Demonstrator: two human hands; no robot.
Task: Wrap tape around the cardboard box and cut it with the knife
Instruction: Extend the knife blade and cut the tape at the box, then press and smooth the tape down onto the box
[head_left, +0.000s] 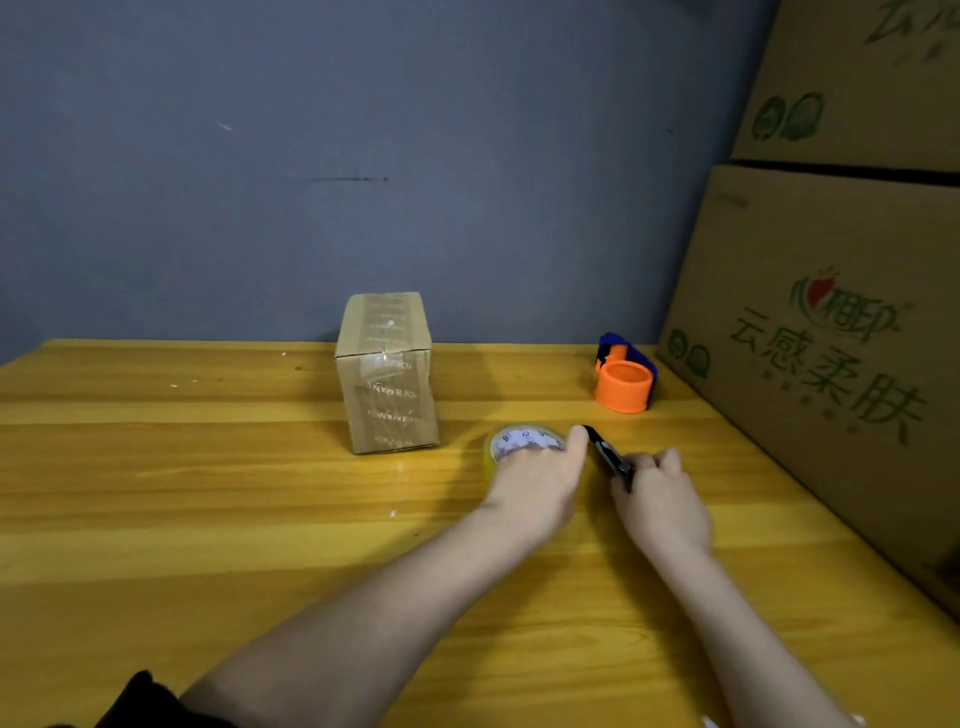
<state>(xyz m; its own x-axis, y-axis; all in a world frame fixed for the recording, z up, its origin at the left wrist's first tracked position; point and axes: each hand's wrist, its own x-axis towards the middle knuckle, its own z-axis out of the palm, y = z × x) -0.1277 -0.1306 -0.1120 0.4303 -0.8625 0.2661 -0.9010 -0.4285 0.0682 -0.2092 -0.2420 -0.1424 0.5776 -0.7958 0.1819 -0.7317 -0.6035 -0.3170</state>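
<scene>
Left hand (535, 483) grips tape roll (519, 441) beside orange dispenser (623, 382).

— Where does the cardboard box (387, 371) stand?
— On the table (208, 493), toward the back edge. The tape roll (519, 441) lies at its four o'clock, near it.
— And the knife (608, 454)?
— At the roll's three o'clock, seemingly just beside it. The tape dispenser (626, 382) stands at one o'clock, beside stacked cartons (831, 338).
</scene>
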